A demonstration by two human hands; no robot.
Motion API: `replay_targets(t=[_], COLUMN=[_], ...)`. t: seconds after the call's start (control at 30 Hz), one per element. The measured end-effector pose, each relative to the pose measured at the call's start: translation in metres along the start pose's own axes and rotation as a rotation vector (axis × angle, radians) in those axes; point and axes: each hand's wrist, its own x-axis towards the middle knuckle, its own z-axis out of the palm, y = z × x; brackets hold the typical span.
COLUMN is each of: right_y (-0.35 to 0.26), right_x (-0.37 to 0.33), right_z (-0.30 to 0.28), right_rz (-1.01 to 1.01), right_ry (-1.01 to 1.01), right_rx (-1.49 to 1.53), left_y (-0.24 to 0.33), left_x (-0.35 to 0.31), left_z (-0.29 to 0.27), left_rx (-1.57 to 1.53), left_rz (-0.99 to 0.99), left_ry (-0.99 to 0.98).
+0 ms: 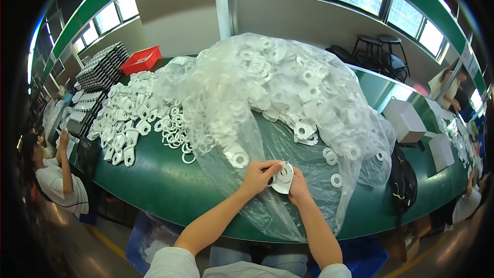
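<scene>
Over the clear plastic sheet in front of me, both hands are closed on one white plastic part (282, 184) with a rounded end and a round opening. My left hand (257, 176) pinches its upper left edge, thumb and fingers close to the opening. On the other side, my right hand (298, 187) grips the part's right edge. My fingers cover some of its outline. A similar white part (236, 156) lies just beyond my left hand. Farther out, a big clear plastic bag (216, 80) spreads over the table, full of white parts of this kind.
Left of the bag, loose white parts (123, 113) and thin white rings (175, 129) are heaped on the green table (149, 185). Stacked black trays (103, 67) and a red bin (141, 60) stand behind. A white box (405, 120) and black bag (403, 179) sit right. Other people work at both sides.
</scene>
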Motion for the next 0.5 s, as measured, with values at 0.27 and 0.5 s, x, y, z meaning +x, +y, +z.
replay_targets(t=[0.27, 0.5], right_y=[-0.008, -0.006], right_x=[0.001, 0.003], right_z=[-0.005, -0.017], right_rz=[0.077, 0.119], right_ry=[-0.030, -0.168], right_rx=[0.041, 0.099], left_y=[0.008, 0.006], left_x=[0.003, 0.006], left_z=[-0.008, -0.009], left_rx=[0.103, 0.302], left_rz=[-0.067, 0.120], left_ry=[0.007, -0.010])
